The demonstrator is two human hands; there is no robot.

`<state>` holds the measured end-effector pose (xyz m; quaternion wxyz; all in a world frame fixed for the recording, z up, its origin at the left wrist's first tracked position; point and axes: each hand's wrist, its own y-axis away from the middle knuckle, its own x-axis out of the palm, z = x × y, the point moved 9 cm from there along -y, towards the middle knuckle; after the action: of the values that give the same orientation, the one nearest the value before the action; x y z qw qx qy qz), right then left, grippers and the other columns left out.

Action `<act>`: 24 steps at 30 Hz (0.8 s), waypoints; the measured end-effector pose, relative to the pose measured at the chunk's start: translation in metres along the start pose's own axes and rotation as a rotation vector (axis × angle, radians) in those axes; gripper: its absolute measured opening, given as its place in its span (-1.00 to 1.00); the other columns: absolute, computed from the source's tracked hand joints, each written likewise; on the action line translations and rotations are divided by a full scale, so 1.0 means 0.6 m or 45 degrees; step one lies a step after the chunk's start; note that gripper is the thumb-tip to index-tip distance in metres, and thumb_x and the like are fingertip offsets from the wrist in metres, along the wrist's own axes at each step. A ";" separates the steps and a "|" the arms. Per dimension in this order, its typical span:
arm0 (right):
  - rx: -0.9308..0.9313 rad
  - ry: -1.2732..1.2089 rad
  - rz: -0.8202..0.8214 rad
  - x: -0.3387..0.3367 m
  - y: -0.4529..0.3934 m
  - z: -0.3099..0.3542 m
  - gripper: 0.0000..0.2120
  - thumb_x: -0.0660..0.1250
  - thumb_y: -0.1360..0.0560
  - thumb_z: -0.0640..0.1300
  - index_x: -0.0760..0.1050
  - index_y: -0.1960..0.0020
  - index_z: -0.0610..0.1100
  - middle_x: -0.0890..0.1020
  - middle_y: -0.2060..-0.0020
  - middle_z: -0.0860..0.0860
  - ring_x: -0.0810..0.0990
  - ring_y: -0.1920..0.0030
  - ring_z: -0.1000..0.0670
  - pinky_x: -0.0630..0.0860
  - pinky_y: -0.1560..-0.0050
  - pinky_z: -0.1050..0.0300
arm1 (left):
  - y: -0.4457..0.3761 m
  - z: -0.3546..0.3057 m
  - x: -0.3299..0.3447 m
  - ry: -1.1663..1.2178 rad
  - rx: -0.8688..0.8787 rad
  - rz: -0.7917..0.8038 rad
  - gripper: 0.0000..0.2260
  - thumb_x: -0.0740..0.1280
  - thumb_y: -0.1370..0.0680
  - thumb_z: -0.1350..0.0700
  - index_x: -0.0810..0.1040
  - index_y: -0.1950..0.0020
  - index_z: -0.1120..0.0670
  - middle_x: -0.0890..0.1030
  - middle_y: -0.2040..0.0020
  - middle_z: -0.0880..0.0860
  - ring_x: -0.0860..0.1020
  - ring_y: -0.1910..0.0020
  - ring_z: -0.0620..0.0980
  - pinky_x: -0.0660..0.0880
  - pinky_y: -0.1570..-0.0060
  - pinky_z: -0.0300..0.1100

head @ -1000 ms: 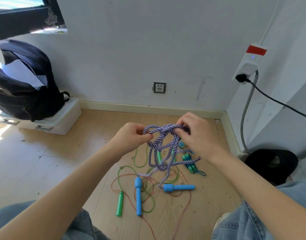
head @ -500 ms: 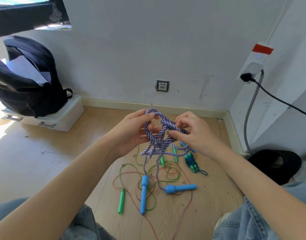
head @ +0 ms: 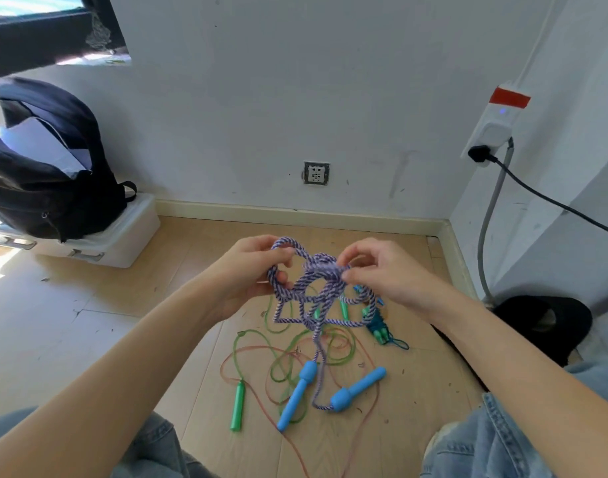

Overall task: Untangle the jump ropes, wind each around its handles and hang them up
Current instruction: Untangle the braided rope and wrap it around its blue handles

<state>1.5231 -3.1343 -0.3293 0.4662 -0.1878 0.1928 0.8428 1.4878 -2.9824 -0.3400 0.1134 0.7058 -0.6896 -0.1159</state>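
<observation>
A purple-and-white braided jump rope [head: 316, 291] hangs knotted in the air between my hands. My left hand [head: 250, 270] holds a loop of it, fingers curled round the strand. My right hand [head: 381, 270] pinches the knot at its top. The rope's two blue handles [head: 297, 395] [head: 357, 389] lie on the wooden floor below. A green jump rope [head: 281, 360] with a green handle [head: 237, 405] and a thin red rope [head: 261, 388] lie tangled on the floor under it. A teal bundle [head: 378, 327] lies to the right.
A black backpack [head: 51, 174] sits on a white plastic box [head: 123, 236] at the left wall. A wall socket [head: 316, 173] is straight ahead. A power strip [head: 492, 129] with a black cable hangs on the right wall above a black object [head: 543, 326]. My jeans-clad knees frame the bottom.
Both hands have lifted the braided rope and drawn slightly apart, opening a loop on the left. The blue handles have shifted a little on the floor.
</observation>
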 end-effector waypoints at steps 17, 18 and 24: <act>0.076 -1.395 -0.630 -0.089 0.013 -0.022 -0.70 0.15 -0.53 -0.33 0.36 0.37 -0.21 0.55 0.56 -0.05 0.56 0.51 0.04 0.54 0.41 0.24 | -0.014 -0.003 -0.019 -0.698 0.210 -0.251 -0.82 0.26 -0.57 0.08 0.58 0.12 0.13 0.49 0.39 -0.02 0.43 0.45 -0.16 0.35 0.37 -0.29; 0.088 -1.523 -0.689 -0.096 0.015 -0.029 -0.71 0.14 -0.53 -0.33 0.33 0.36 -0.21 0.52 0.58 -0.05 0.52 0.54 0.04 0.50 0.48 0.27 | -0.016 0.000 -0.016 -0.755 0.206 -0.224 -0.83 0.28 -0.55 0.07 0.60 0.11 0.13 0.52 0.37 0.01 0.45 0.42 -0.14 0.37 0.33 -0.26; 0.124 -0.705 -0.521 -0.080 0.005 -0.019 -0.93 0.18 -0.57 -0.25 0.38 0.09 -0.21 0.49 0.17 -0.06 0.56 0.45 0.06 0.45 0.48 0.26 | -0.007 0.029 -0.007 -0.416 -0.028 -0.037 -0.86 0.23 -0.57 0.19 0.58 0.09 0.10 0.62 0.16 0.05 0.53 0.20 -0.06 0.48 0.05 -0.14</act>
<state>1.5457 -3.1759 -0.3144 0.6686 0.0357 0.0574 0.7405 1.4858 -2.9781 -0.3579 0.0056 0.6863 -0.6872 -0.2382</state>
